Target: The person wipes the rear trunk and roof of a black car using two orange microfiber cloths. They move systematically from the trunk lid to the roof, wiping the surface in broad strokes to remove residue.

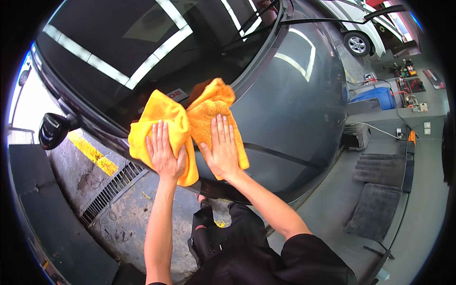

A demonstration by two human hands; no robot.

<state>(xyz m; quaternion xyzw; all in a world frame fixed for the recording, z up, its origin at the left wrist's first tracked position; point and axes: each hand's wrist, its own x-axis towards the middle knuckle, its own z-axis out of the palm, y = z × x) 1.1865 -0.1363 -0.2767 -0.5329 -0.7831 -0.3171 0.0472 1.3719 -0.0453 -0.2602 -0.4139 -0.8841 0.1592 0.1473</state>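
Both of my hands lie flat on orange microfibre cloths at the lower edge of a dark grey car's windscreen. Under my left hand, fingers stretched and close together, is a bunched yellow-orange cloth. My right hand rests palm down, thumb apart, on a deeper orange cloth. That cloth reaches from the glass onto the near side of the bonnet. The two cloths touch between my hands. A small printed label shows at the glass just beyond them.
A side mirror sticks out at left. Below it are a yellow floor stripe and a drain grate. At right are dark mats, a blue item, tools and a white vehicle's wheel.
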